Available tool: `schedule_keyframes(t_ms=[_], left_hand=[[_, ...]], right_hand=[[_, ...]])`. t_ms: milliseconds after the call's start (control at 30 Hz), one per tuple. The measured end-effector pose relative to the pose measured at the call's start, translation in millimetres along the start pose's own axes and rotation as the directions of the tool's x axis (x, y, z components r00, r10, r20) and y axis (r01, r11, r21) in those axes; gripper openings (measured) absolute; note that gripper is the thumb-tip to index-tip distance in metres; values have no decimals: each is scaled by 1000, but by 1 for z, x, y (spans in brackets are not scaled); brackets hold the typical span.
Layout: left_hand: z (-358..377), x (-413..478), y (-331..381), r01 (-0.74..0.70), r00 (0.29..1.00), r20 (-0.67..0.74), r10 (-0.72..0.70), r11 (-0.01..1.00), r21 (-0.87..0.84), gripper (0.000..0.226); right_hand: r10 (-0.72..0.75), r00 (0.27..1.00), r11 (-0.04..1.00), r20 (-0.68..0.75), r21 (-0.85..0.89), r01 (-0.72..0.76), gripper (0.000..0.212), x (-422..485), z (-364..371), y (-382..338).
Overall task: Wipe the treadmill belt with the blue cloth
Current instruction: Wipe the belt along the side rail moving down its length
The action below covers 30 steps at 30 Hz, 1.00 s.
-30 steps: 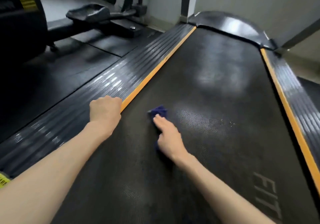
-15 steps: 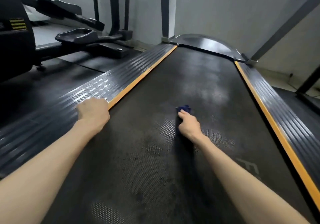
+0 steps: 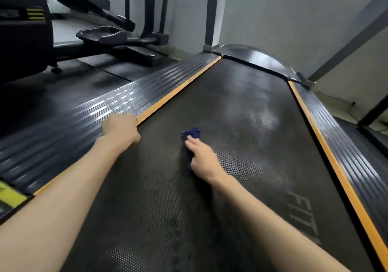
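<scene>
Blue cloth (image 3: 191,132) sits mid treadmill belt (image 3: 241,108), pressed down under right hand (image 3: 202,159), fingers mostly straight. Left hand (image 3: 121,129) braced on ribbed side rail (image 3: 84,120) at orange strip (image 3: 178,91); fingers hidden, can't tell grip.

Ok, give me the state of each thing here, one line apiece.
right hand, fingers stretched, pressing the blue cloth down.
blue cloth, bunched on the treadmill belt under those fingers.
treadmill belt, blotchy, pale sheen beyond the cloth.
left hand, rests on the side rail, fingers hidden.
</scene>
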State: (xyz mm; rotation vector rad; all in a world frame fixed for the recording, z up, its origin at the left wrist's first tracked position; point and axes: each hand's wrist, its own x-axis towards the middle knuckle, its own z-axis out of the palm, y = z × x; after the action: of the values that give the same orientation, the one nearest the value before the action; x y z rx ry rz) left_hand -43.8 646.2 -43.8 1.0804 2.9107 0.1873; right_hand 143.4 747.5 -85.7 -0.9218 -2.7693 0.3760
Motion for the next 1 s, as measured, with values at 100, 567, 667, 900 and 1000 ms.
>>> schedule_keyframes(t_ms=[100, 567, 667, 900, 1000], left_hand=[[-12, 4, -1, -13, 997, 79, 16, 999, -41, 20], [23, 7, -50, -178, 983, -95, 158, 948, -266, 9], [27, -1, -59, -266, 963, -143, 230, 905, -331, 21], [29, -15, -68, -363, 929, -225, 293, 839, -406, 39], [30, -16, -66, -350, 931, -250, 265, 841, -413, 36]], right_hand=[[-354, 929, 935, 106, 52, 351, 66, -21, 14, -35], [-520, 838, 854, 161, 98, 511, 70, -20, 21, -59], [-281, 955, 959, 95, -2, 282, 69, 29, 4, -25], [-100, 994, 995, 46, 24, 99, 65, 24, 7, -45], [-334, 930, 939, 152, -28, 342, 69, -14, 8, -52]])
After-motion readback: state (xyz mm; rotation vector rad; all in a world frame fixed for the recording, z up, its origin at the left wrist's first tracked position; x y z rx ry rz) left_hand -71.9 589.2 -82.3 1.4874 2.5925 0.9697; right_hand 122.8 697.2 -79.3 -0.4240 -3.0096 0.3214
